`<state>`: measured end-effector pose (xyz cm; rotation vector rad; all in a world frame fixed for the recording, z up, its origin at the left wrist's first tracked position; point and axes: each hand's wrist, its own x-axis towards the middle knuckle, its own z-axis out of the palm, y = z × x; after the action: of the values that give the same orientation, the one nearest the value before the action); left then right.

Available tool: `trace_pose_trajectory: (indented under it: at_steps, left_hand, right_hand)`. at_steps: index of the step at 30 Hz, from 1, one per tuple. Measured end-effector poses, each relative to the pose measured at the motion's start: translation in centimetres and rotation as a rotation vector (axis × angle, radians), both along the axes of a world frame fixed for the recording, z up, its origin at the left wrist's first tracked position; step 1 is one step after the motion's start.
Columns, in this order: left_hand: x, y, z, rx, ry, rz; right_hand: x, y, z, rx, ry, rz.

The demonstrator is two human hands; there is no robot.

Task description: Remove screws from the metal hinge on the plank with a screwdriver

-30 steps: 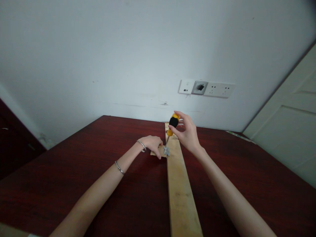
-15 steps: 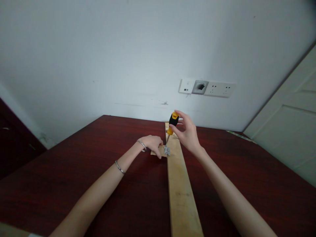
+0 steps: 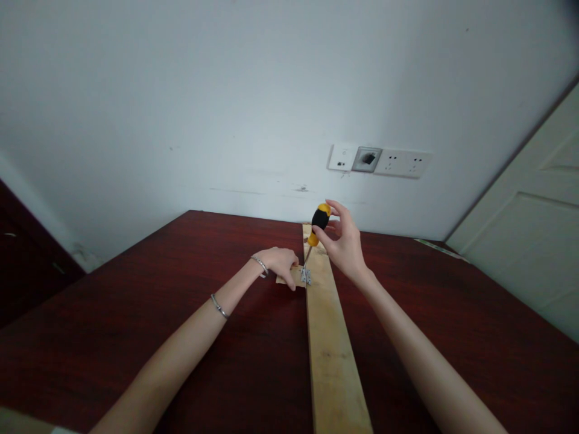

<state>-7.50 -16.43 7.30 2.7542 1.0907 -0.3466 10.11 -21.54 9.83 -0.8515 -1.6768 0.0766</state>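
Note:
A screwdriver point(image 3: 320, 218) with a black and yellow handle is held at its handle by the fingers of my right hand point(image 3: 347, 247). Its shaft slants down to the left, and the tip meets a small metal hinge point(image 3: 306, 276). That hinge lies across the seam between a long wooden plank point(image 3: 332, 337) and a short wooden piece point(image 3: 297, 275). My left hand point(image 3: 279, 263) grips the short piece from the left, thumb on the near side and fingers on the far side. Any screw under the tip is too small to make out.
The plank runs lengthwise over a dark red tabletop point(image 3: 217, 265). Behind the far edge stands a white wall with a row of sockets point(image 3: 380, 161). A white panelled door point(image 3: 538, 211) is at the right, and a thin strip point(image 3: 441, 249) lies near the far right corner.
The screwdriver's handle has tilted slightly to the right, and the fingers of my right hand have shifted around it. My left hand and the wood have stayed in place.

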Motion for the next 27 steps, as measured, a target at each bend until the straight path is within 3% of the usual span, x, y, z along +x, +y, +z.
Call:
trace_pose_trajectory:
  at_steps: [5,12,19,27]
  left_hand:
    - [0.02,-0.09,0.06,-0.012,0.008,0.013]
    - [0.02,0.11,-0.17,-0.013,0.007,0.014]
    - [0.07,0.04,-0.07,0.002,0.018,0.013]
    - [0.15,-0.01,0.14,-0.008,0.028,0.013]
  right_hand:
    - [-0.22,-0.48,0.24,-0.02,-0.055,0.047]
    - [-0.28,-0.36,0.26,0.027,-0.046,-0.084]
    - [-0.26,-0.35,0.1,0.03,-0.041,0.013]
    - [-0.27,-0.51,0.55,0.053,-0.028,-0.132]
